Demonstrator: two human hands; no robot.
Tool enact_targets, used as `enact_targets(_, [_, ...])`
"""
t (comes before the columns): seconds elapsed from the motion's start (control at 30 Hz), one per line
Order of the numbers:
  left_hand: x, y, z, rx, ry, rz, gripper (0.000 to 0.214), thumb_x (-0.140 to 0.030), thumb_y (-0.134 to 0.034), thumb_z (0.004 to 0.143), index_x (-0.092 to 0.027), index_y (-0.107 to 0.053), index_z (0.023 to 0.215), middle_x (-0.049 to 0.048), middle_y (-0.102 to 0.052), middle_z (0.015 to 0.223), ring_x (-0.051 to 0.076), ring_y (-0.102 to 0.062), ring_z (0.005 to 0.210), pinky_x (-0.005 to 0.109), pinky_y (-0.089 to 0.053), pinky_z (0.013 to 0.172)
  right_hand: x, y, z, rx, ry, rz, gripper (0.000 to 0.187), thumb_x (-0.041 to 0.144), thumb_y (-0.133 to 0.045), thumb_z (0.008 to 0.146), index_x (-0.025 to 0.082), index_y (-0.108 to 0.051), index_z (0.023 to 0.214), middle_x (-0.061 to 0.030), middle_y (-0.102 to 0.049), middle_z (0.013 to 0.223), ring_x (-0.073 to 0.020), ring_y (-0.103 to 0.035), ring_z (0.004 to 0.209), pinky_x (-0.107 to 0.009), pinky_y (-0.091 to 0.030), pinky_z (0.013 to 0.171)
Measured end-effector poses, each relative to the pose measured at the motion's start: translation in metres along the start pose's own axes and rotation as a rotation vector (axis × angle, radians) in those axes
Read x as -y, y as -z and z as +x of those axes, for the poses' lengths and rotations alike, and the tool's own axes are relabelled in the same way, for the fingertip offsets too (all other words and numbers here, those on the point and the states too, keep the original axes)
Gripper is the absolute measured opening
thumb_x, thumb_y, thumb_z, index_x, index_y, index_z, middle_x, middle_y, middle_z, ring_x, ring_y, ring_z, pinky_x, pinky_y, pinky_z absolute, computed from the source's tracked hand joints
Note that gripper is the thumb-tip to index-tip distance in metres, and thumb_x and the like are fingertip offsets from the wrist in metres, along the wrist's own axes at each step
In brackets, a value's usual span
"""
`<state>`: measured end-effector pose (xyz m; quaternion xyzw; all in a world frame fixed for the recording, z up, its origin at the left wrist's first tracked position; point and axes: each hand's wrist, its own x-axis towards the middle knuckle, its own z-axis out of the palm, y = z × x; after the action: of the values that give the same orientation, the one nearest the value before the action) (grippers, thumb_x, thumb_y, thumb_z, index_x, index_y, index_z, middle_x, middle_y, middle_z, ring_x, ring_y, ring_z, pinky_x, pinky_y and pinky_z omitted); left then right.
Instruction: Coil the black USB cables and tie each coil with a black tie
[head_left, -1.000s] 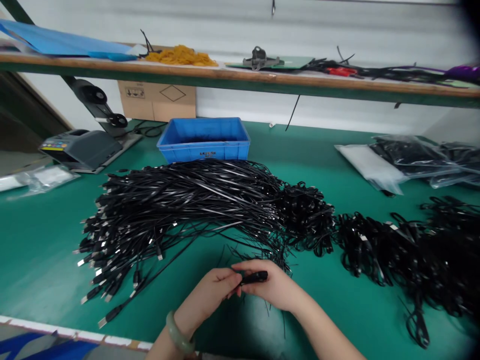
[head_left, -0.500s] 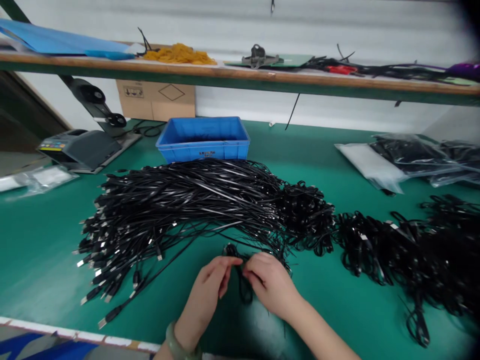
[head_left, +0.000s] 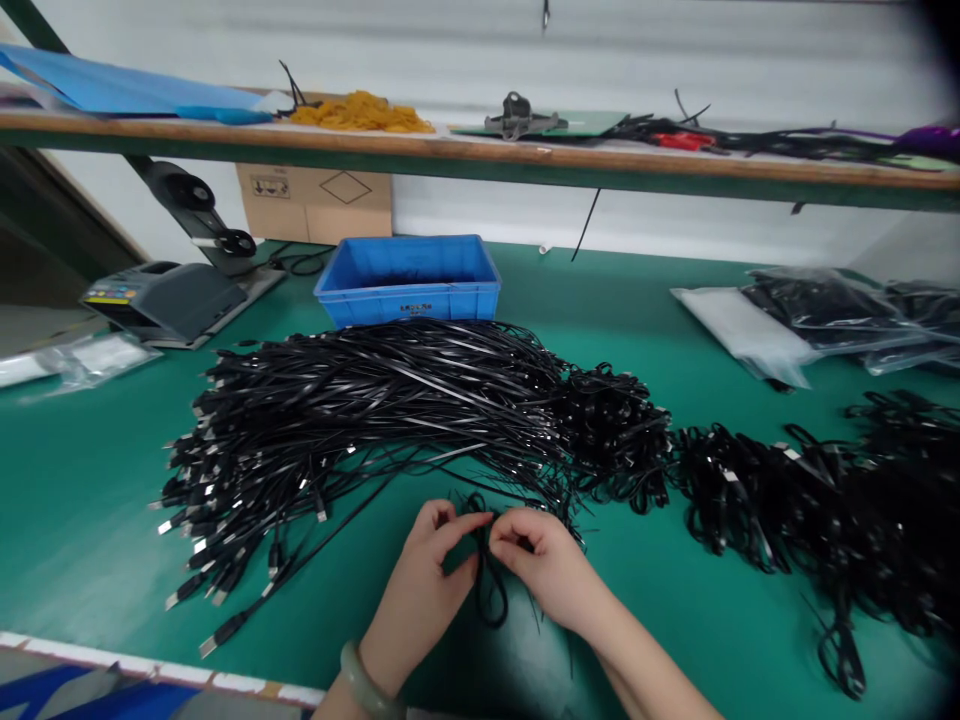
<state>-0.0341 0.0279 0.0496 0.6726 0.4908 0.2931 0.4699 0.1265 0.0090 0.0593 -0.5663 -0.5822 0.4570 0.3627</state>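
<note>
Between my hands is a black USB cable (head_left: 491,598) folded into a small looped bundle, upright above the green tabletop. My left hand (head_left: 433,560) pinches the bundle from the left, its index finger stretched across the middle. From the right, my right hand (head_left: 546,565) has thumb and fingertips pressed together at the bundle's middle; what lies between those tips is too small to make out. Just beyond my hands spreads a large pile of straight black USB cables (head_left: 375,390), plugs toward the left. Coiled cables (head_left: 611,435) adjoin its right end.
More coiled cables (head_left: 795,490) cover the right side. A blue bin (head_left: 409,305) stands behind the pile, with a grey tape machine (head_left: 169,300) to its left. Plastic bags (head_left: 817,310) lie at the back right. A shelf (head_left: 450,150) crosses above, holding yellow ties (head_left: 362,112).
My left hand has turned and opened its grip somewhat, thumb lower on the cable bundle. The bundle's loops now stand more visibly between my hands. My right hand has shifted slightly.
</note>
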Motion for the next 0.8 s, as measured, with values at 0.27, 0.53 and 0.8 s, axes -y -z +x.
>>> enact_targets(0.27, [0.002, -0.018, -0.006, 0.31, 0.333, -0.744, 0.044, -0.059, -0.042, 0.077, -0.02, -0.047, 0.058, -0.0062, -0.035, 0.044, 0.012, -0.038, 0.046, 0.028, -0.039, 0.055, 0.002, -0.006, -0.004, -0.139, 0.142, 0.085, 0.013, 0.014, -0.052, 0.075, 0.021, -0.058, 0.066, -0.0011, -0.059, 0.07, -0.0162, -0.054, 0.073, -0.028, -0.04, 0.071])
enact_targets(0.53, [-0.001, -0.014, 0.002, 0.277, 0.417, -0.783, 0.045, -0.059, -0.056, 0.07, -0.015, -0.059, 0.079, -0.0008, -0.054, 0.059, 0.012, -0.048, 0.055, 0.027, -0.038, 0.058, 0.009, 0.016, 0.004, 0.052, 0.007, 0.458, 0.015, 0.031, -0.061, 0.074, 0.021, -0.064, 0.084, -0.0037, -0.067, 0.081, -0.0192, -0.062, 0.074, -0.034, -0.048, 0.072])
enact_targets(0.8, [0.001, 0.005, 0.01, 0.042, 0.357, -0.587, 0.031, -0.045, -0.055, 0.075, -0.017, -0.062, 0.087, 0.0007, -0.056, 0.071, 0.014, -0.052, 0.066, 0.027, -0.039, 0.062, -0.008, 0.154, 0.078, -0.693, 0.365, -0.777, 0.023, 0.015, -0.046, 0.079, 0.02, -0.065, 0.09, -0.0089, -0.064, 0.106, -0.0238, -0.053, 0.105, -0.042, -0.037, 0.094])
